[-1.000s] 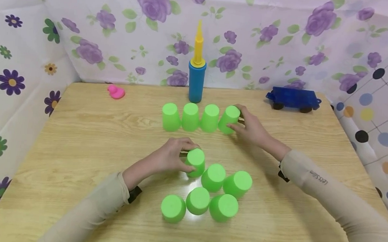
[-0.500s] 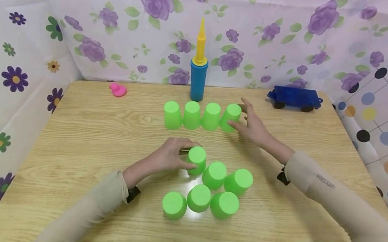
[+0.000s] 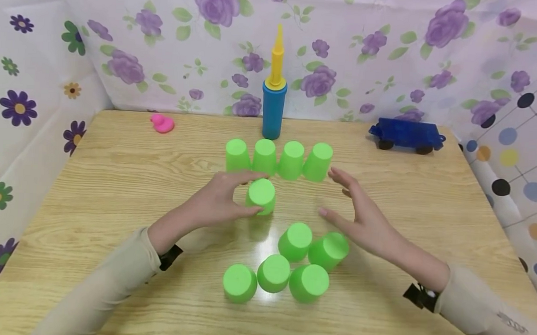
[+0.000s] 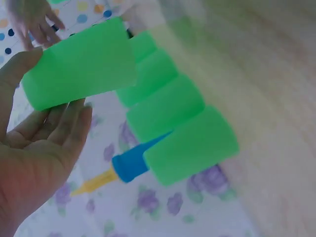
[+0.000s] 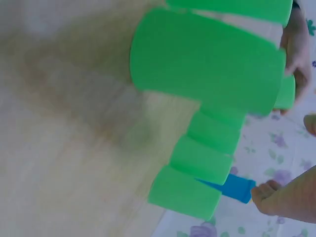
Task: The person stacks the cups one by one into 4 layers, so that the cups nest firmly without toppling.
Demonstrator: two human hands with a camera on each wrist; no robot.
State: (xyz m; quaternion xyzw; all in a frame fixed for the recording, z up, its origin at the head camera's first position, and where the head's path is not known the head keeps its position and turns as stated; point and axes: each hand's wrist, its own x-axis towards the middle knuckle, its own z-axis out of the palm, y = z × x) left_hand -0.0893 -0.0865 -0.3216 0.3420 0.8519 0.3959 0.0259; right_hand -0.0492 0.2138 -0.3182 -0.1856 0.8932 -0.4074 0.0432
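My left hand [image 3: 206,197] pinches an upside-down green cup [image 3: 262,193] between thumb and fingers, raised off the table just in front of a row of several green cups [image 3: 291,161]. In the left wrist view, the thumb lies along one side of the held cup [image 4: 81,64] and the fingers along the other. My right hand [image 3: 367,217] holds nothing, its thumb and fingers spread apart, right of the held cup and in front of the row's right end. Several more upside-down green cups [image 3: 295,242] stand close together nearer to me.
Behind the row stands a blue and yellow hand pump [image 3: 273,110]. A pink toy duck [image 3: 163,123] sits at the back left of the wooden table [image 3: 137,182], and a dark blue toy wagon [image 3: 406,135] at the back right. Patterned cloth surrounds the back and sides.
My left hand has taken the far-left cup of the near group and moved it up and back toward the row. My right hand has let go of the row's rightmost cup and drawn back.
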